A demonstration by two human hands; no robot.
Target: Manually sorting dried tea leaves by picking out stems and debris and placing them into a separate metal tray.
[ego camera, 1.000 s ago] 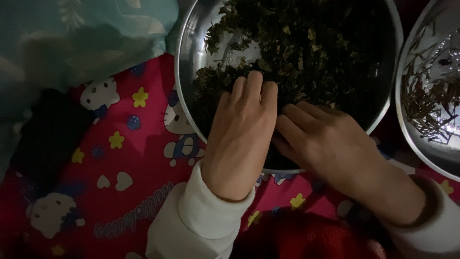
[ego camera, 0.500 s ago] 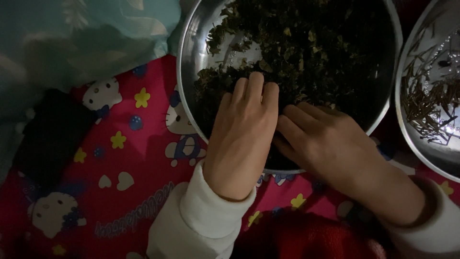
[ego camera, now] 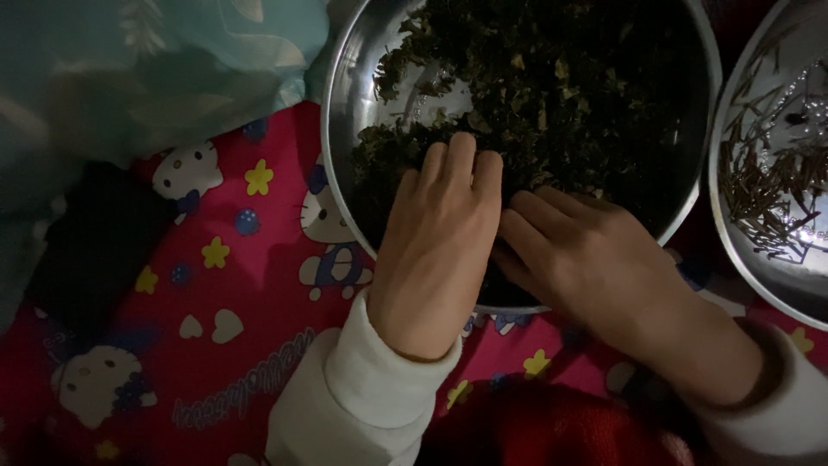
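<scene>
I see a big round steel bowl (ego camera: 341, 129) at the top centre, its near rim resting over a red cartoon-print cloth. Its polished inner wall shows bare on the left side; the rest is heaped with dark green chopped leaves (ego camera: 561, 78), shredded fine and looking damp, with a few paler yellowish bits mixed in. The heap fills the bowl from the right wall across to just past the middle and runs down to the near rim. Along that near edge the leaves lie pressed under fingers, so I can't tell how deep the pile is there.
</scene>
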